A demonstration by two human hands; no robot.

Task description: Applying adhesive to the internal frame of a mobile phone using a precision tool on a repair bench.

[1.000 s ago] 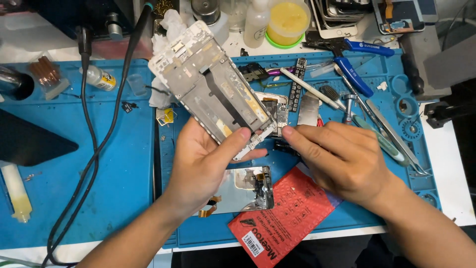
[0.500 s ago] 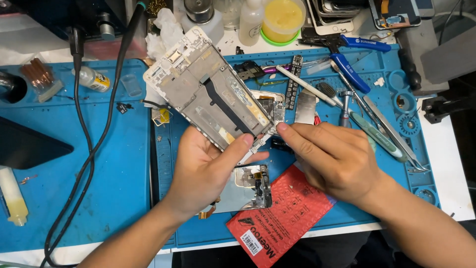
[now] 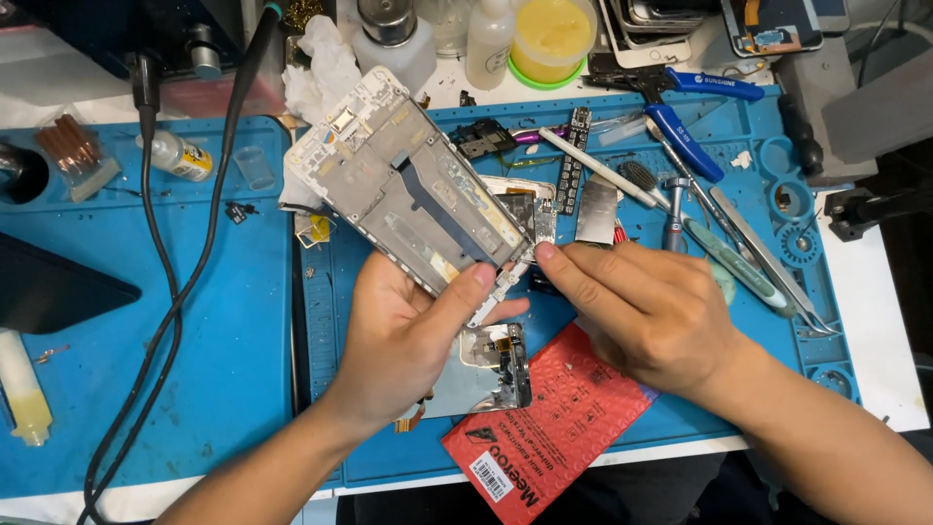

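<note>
— What has changed since a moment ago?

— The white phone frame (image 3: 413, 185) sits a little lower and more central in the view than before, and the right hand (image 3: 646, 311) has slid in from the right so its fingertips now meet the frame's lower corner.

— How is the frame held?

— The left hand (image 3: 408, 335) grips it from beneath, thumb pressed over the lower edge, fingers hidden behind it. The frame tilts, its top pointing up and left, above the blue work mat (image 3: 117, 321).

— And the right hand?

— Its fingers are pinched narrow at the frame's corner; whether they hold a small part there cannot be told.

— What lies around them?

— A red padded envelope (image 3: 554, 428) lies below the hands, partly under the right wrist, with a metal phone part (image 3: 486, 374) just beside it under the left thumb. Blue-handled pliers (image 3: 685, 112) and tweezers (image 3: 768, 262) rest on the mat to the right. A black cable (image 3: 170, 292) runs down the left side, and a yellow-filled jar (image 3: 552, 34) stands beyond the mat's far edge.
</note>
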